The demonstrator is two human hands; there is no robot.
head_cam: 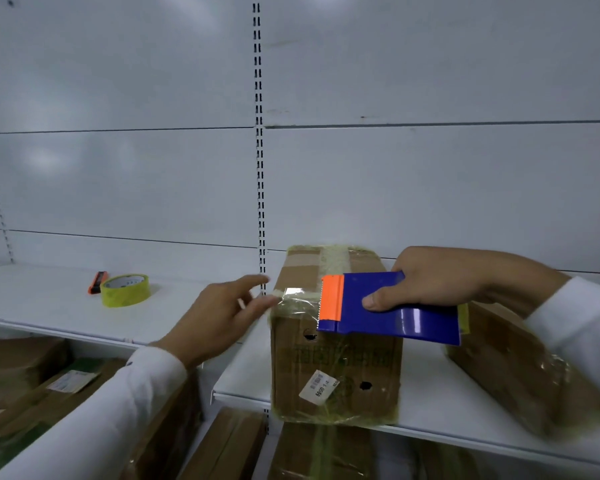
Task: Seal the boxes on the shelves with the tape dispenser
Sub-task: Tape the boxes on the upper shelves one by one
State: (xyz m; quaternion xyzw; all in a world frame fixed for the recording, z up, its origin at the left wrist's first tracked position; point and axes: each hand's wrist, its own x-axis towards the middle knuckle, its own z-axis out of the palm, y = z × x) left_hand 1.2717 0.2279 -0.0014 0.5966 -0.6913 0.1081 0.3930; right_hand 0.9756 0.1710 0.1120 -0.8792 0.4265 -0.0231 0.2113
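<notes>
A brown cardboard box (pixel 336 368) wrapped in yellowish clear tape stands on the white shelf (pixel 430 403). My right hand (pixel 437 282) grips a blue tape dispenser (pixel 395 313) with an orange toothed blade, held over the box's front top edge. A strip of clear tape (pixel 295 299) runs from the blade leftward across the box's upper left corner. My left hand (pixel 219 317) reaches toward that corner with straight fingers, the fingertips at the tape's loose end.
A second taped box (pixel 520 372) lies at the right under my right forearm. A yellow tape roll (pixel 125 291) and an orange cutter (pixel 97 282) sit on the left shelf. More boxes (pixel 32 382) fill the shelf below. A slotted upright (pixel 260 150) divides the back panels.
</notes>
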